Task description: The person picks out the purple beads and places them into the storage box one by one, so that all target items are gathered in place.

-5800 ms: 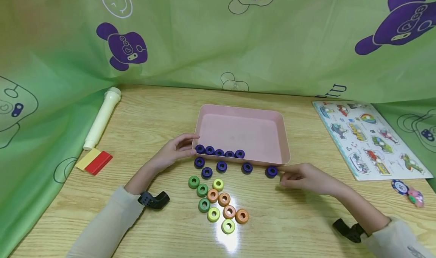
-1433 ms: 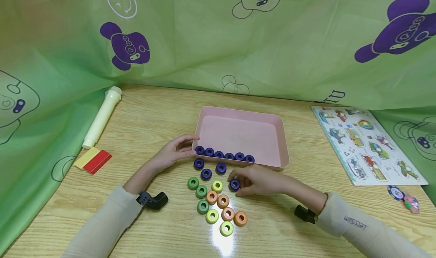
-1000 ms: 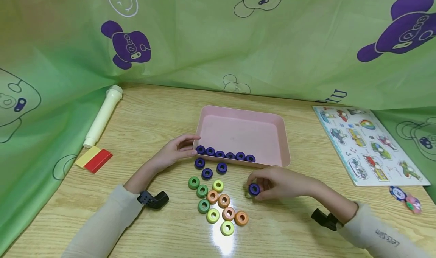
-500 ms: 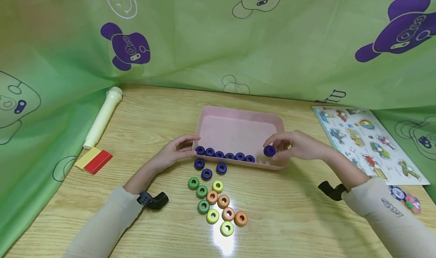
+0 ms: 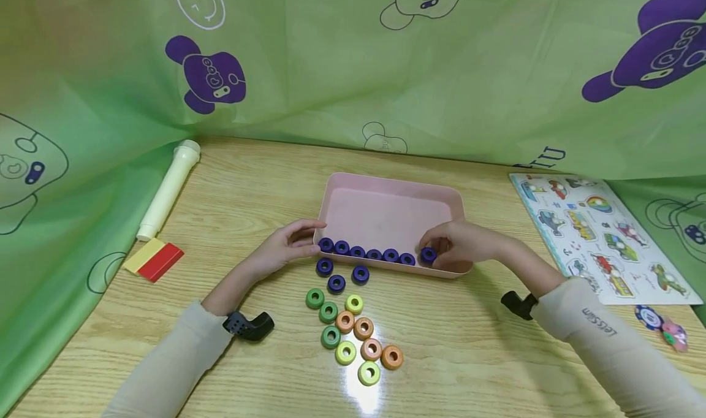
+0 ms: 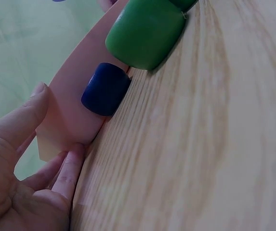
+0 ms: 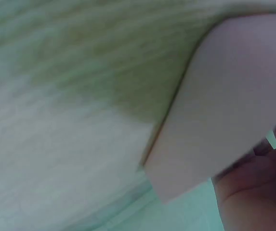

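Note:
Inside the front right part of the pink tray [image 5: 386, 212], my right hand [image 5: 466, 241] pinches a dark blue bead [image 5: 428, 255] between thumb and fingers. Several more dark blue beads [image 5: 357, 254] stand in a row along the tray's front wall, to the left of it. My left hand [image 5: 284, 246] holds the tray's front left corner, thumb and fingers against its walls. In the left wrist view, the left thumb [image 6: 32, 113] lies at the rim and other fingers touch low on the wall. The right wrist view shows the tray wall [image 7: 224, 106] hiding the right fingertips and the bead.
Three dark blue beads [image 5: 336, 284] lie just before the tray. Nearer are green beads [image 5: 328, 312], orange beads [image 5: 363, 328] and yellow beads [image 5: 345, 352]. A white microphone-shaped stick [image 5: 170, 191] and red-yellow piece [image 5: 154, 259] lie left; a picture puzzle board [image 5: 601, 234] lies right.
My right hand picked up a blue bead from beside the yellow and orange ones, lifted it over the tray's front wall and lowered it beside the row. My left hand stayed at the corner.

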Action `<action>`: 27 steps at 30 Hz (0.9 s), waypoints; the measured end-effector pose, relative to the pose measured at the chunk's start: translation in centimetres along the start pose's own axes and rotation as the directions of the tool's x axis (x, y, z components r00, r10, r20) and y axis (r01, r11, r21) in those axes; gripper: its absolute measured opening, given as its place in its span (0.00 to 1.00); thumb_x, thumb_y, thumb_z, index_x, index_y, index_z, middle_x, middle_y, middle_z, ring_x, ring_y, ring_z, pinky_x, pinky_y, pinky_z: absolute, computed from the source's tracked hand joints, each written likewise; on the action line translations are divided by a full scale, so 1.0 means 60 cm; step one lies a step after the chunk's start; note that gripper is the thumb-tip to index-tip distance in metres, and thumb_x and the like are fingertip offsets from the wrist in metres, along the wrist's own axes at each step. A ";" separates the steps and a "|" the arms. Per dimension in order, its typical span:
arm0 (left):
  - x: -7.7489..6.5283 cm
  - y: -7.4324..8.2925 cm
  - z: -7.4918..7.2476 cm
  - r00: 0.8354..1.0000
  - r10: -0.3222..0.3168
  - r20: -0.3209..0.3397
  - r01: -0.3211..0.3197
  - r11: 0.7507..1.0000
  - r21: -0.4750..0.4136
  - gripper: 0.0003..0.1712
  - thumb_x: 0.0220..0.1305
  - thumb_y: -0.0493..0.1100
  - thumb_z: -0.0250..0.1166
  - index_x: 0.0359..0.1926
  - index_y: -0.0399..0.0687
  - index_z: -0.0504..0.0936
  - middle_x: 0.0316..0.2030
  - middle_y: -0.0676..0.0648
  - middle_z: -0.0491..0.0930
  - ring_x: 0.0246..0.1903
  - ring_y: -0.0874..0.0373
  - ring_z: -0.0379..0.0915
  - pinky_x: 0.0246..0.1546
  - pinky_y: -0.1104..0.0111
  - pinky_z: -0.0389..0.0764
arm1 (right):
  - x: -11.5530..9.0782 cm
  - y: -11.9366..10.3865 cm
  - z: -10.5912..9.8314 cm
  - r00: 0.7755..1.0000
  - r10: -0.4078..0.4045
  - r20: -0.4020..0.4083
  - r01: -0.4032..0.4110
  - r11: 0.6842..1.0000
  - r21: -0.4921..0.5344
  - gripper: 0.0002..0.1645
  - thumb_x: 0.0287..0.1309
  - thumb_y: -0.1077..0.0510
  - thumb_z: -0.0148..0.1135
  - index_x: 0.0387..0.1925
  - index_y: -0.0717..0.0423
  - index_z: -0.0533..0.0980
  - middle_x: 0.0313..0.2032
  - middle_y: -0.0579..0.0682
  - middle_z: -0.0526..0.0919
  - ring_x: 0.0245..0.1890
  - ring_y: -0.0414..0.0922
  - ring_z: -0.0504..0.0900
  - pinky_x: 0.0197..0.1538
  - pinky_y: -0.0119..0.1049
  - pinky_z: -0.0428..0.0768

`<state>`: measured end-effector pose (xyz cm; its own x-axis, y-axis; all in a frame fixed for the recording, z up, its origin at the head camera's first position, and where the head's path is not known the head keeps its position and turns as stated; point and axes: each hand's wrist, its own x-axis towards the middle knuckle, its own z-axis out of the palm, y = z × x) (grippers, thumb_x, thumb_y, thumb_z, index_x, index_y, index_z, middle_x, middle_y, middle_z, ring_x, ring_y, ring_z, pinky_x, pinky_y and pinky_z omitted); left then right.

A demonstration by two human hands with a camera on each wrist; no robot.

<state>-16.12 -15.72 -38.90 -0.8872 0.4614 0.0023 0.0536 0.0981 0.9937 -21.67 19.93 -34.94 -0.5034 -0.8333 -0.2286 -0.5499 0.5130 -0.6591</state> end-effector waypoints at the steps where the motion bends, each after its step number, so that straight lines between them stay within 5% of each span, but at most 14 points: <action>1: 0.000 0.000 0.000 1.000 0.001 0.001 -0.001 1.000 -0.003 0.25 0.55 0.36 0.57 0.55 0.40 0.64 0.55 0.45 0.60 0.52 0.48 0.58 0.49 0.64 0.64 | 0.001 0.000 0.002 1.000 0.002 0.003 -0.002 1.000 -0.003 0.19 0.43 0.61 0.63 0.41 0.54 0.73 0.34 0.45 0.76 0.31 0.40 0.74 0.33 0.33 0.74; 17: 0.000 -0.002 0.000 1.000 0.002 -0.001 -0.002 1.000 -0.001 0.25 0.55 0.36 0.57 0.55 0.40 0.64 0.55 0.45 0.60 0.53 0.49 0.57 0.50 0.64 0.63 | 0.002 -0.002 0.009 0.998 0.061 -0.015 -0.062 0.998 -0.009 0.21 0.44 0.65 0.61 0.44 0.58 0.71 0.30 0.46 0.76 0.30 0.40 0.75 0.34 0.31 0.74; 23: 0.000 0.000 -0.001 1.000 0.001 -0.001 -0.001 1.000 0.009 0.25 0.54 0.37 0.57 0.55 0.41 0.65 0.55 0.46 0.61 0.53 0.50 0.58 0.50 0.64 0.62 | -0.003 -0.029 -0.003 0.972 0.074 -0.221 -0.099 0.990 -0.103 0.18 0.46 0.64 0.60 0.43 0.58 0.71 0.26 0.44 0.74 0.25 0.39 0.72 0.28 0.31 0.73; 27: 0.000 0.000 0.000 1.000 0.005 0.000 -0.005 1.000 0.019 0.25 0.54 0.37 0.58 0.55 0.41 0.65 0.55 0.46 0.61 0.53 0.50 0.58 0.51 0.64 0.62 | 0.002 -0.063 0.005 0.928 0.035 -0.370 -0.029 0.999 0.020 0.12 0.50 0.60 0.57 0.40 0.55 0.73 0.25 0.45 0.74 0.21 0.40 0.70 0.23 0.30 0.70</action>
<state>-16.11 -15.74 -38.88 -0.8867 0.4623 0.0069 0.0667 0.1131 0.9913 -19.46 17.86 -32.68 -0.7329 -0.6797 0.0300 -0.5217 0.5332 -0.6660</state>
